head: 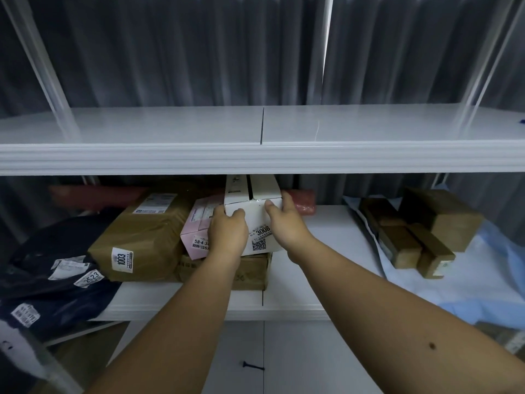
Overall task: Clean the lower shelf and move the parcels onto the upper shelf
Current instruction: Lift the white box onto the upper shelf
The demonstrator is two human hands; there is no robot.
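While the upper shelf (369, 123) sits bare above it, the lower shelf (321, 237) holds parcels crowded left of its middle. A white box (255, 220) tops that stack, and left hand (227, 231) and right hand (287, 223) clasp its near corners, probably to lift it out.

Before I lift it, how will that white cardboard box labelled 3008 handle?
The white cardboard box looks stiff, so both hands, left hand and right hand, should hold it without buckling. It is long, so probably front-light. Its slit top may flex.
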